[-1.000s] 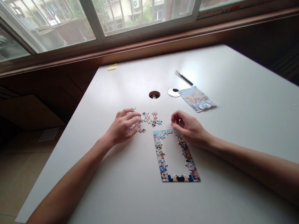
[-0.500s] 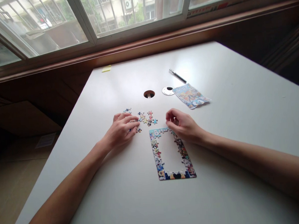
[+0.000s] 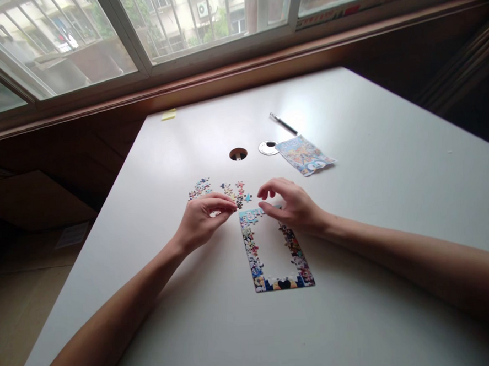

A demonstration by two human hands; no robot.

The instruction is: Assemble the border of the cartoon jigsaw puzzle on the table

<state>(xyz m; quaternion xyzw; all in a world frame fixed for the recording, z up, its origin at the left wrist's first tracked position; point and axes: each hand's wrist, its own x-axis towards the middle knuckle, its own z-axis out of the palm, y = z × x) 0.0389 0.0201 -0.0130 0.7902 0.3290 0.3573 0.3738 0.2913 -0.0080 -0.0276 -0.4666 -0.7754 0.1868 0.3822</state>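
A joined puzzle border (image 3: 256,265) lies on the white table, its middle showing bare tabletop. Just beyond it are loose puzzle pieces (image 3: 240,189), with another cluster of pieces (image 3: 199,188) farther left. My left hand (image 3: 205,218) is beside the border's upper left corner, thumb and fingertips pinched on a small puzzle piece, mostly hidden by the fingers. Over the border's upper right corner hovers my right hand (image 3: 293,205), thumb and fingers apart with nothing seen between them.
A colourful picture packet (image 3: 304,155) lies at the back right, near a pen (image 3: 283,123) and a round metal cover (image 3: 268,148). A round hole (image 3: 238,154) opens in the table (image 3: 195,329). A yellow sticky note (image 3: 168,115) is by the far edge, below the window.
My left hand has drawn right from over the loose pieces, its fingers closing to a pinch. My right hand's thumb and fingers have spread apart. The view has shifted slightly.
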